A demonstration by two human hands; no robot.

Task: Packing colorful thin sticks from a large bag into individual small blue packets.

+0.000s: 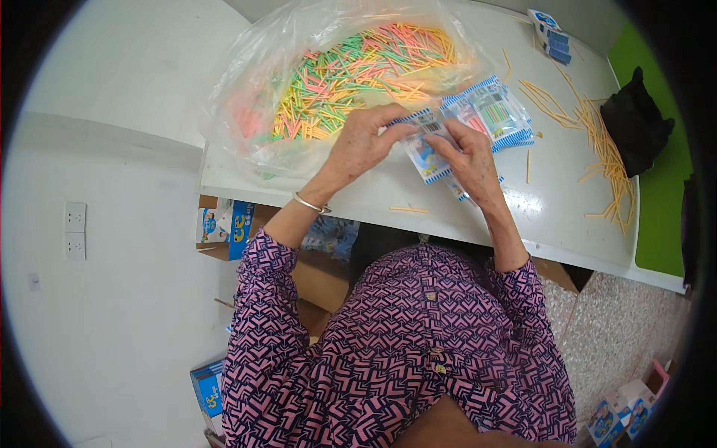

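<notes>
— Both of your hands pinch one small packet point(427, 153) with a blue striped edge. Your left hand point(364, 142) has its fingers closed on the packet's left end. Your right hand point(470, 158) has its fingers closed on the right end.

— Where is the packet?

— It sits just above the white table point(553, 216), close to the front edge. Right behind it is the big clear bag point(261, 104), full of pink, green, yellow and orange sticks point(358, 71).

— How much looks done?

— Some, I think. A few flat packets point(493, 112) lie on the table just to the right of the bag, and they look filled. Plain yellow sticks point(605, 149) lie loose further right. The bag is very full, so a lot looks left to do.

— Is the packet in your hands full?

— I cannot tell. Your fingers hide most of it.
</notes>
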